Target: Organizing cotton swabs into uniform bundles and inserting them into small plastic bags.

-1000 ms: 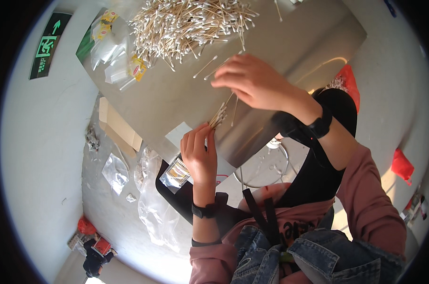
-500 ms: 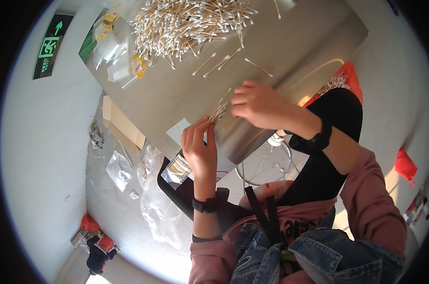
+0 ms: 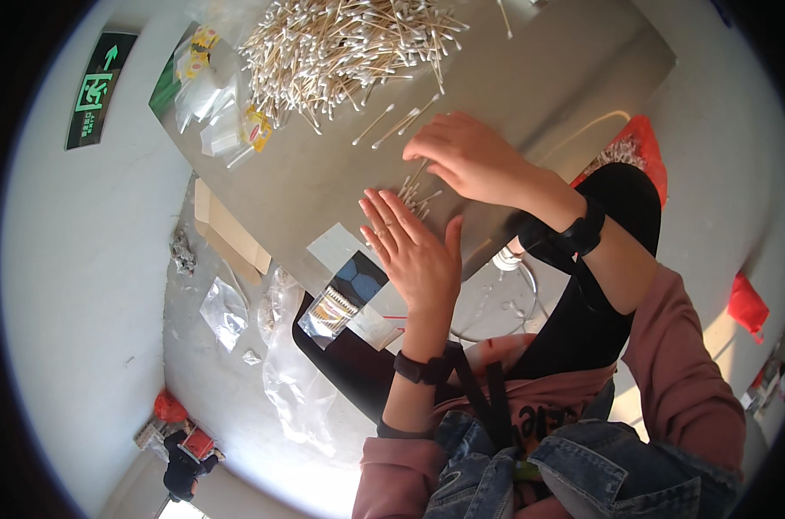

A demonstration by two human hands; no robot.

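Observation:
My left hand (image 3: 414, 255) lies flat with its fingers spread, palm down over a small bunch of cotton swabs (image 3: 423, 201) on the metal tabletop (image 3: 531, 95). White swab tips stick out beyond its index finger and thumb; the rest of the bunch is hidden. Just above the bunch hovers my right hand (image 3: 475, 160), its fingers bent and the thumb apart from them. One swab of the bunch reaches up toward those fingers. Further off are a few loose swabs (image 3: 401, 123) and a large heap of swabs (image 3: 349, 60).
Clear bags with yellow labels (image 3: 256, 130) lie at the table's left. By its near edge are a clear pack of swabs (image 3: 330, 311) and a white sheet (image 3: 339, 246). A red bag of swabs (image 3: 643, 147) stands right. Cardboard (image 3: 228, 229) lies on the floor; another person (image 3: 189, 463) sits lower left.
My left hand has let go of the bunch, moved right and flattened over it with fingers spread. The bunch now lies fanned lower on the table. My right hand has shifted slightly up.

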